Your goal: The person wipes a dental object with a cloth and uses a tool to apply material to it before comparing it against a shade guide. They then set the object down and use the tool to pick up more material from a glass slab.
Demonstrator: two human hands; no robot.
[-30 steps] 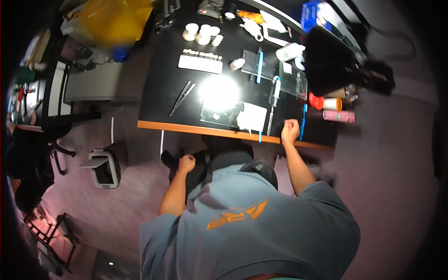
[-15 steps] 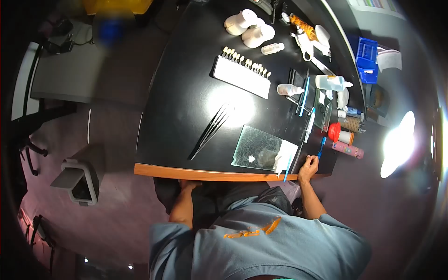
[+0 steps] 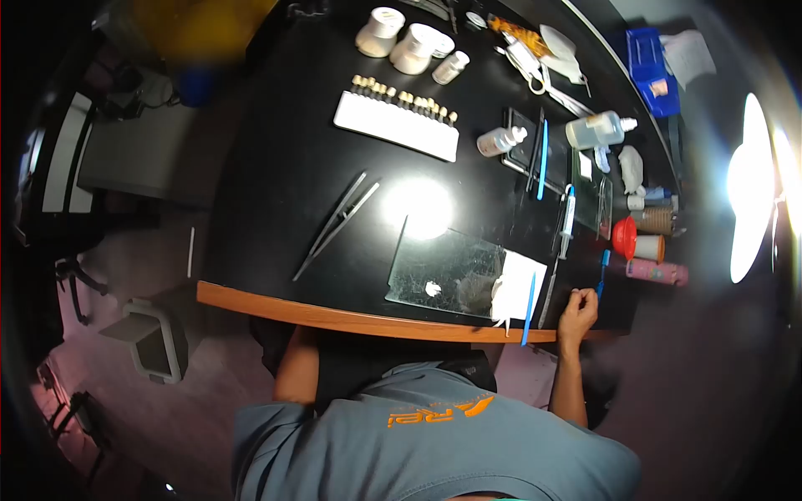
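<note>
My right hand (image 3: 579,311) rests at the table's front edge on the right, its fingers curled closed; what they hold, if anything, is hidden. Just beyond its fingertips is a blue brush (image 3: 604,260). My left forearm (image 3: 298,367) goes below the table edge, and the hand itself is hidden. A glass slab (image 3: 443,271) with a small white lump (image 3: 433,288) lies near the front edge. On its right side are a white tissue (image 3: 518,284) and a blue stick (image 3: 528,309). Tweezers (image 3: 334,230) lie to the left of the slab.
A white shade guide (image 3: 397,127), two jars (image 3: 381,33) and a small bottle (image 3: 451,68) are farther back. A dropper bottle (image 3: 501,141), clear bottle (image 3: 597,130), syringe (image 3: 568,221), red cup (image 3: 624,238) and pink tube (image 3: 656,273) stand or lie right. The wooden edge (image 3: 334,316) runs in front.
The whole view has shifted and come somewhat closer. My left hand, partly seen below the table edge before, is now out of sight. My right hand remains curled near the blue brush.
</note>
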